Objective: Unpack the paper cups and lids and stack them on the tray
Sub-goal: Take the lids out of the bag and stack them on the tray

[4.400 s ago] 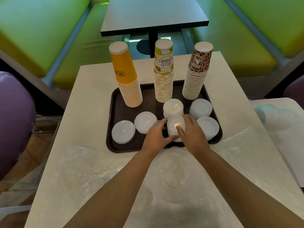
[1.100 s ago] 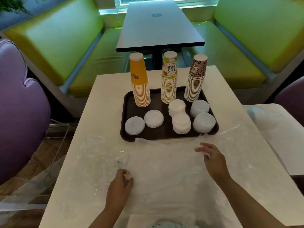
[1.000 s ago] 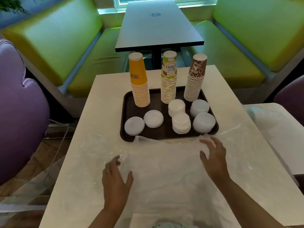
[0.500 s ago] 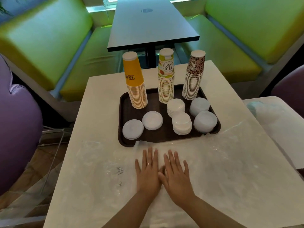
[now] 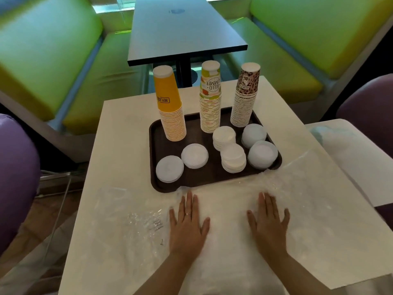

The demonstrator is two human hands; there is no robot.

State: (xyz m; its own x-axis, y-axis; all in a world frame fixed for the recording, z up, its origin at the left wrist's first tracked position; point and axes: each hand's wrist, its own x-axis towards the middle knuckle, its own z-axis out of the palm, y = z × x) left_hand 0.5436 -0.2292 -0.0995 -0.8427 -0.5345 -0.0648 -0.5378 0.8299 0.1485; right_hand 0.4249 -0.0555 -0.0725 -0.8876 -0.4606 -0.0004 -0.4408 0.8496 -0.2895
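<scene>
My left hand (image 5: 187, 227) lies flat, fingers straight, on the clear plastic wrap (image 5: 223, 241) spread over the white table (image 5: 119, 128), grasping nothing. Beyond it on the brown tray (image 5: 154, 133) stand three upside-down cup stacks: yellow cups (image 5: 170, 107), summer-print cups (image 5: 210, 96), leopard-print cups (image 5: 244, 96). White lids (image 5: 231, 155) sit in six low piles in front of them. My right hand (image 5: 269, 225) rests flat on the wrap too, fingers spread, empty.

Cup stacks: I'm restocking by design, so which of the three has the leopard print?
The rightmost stack, at the tray's far right corner; the others are plain yellow and "Hello Summer".
</scene>
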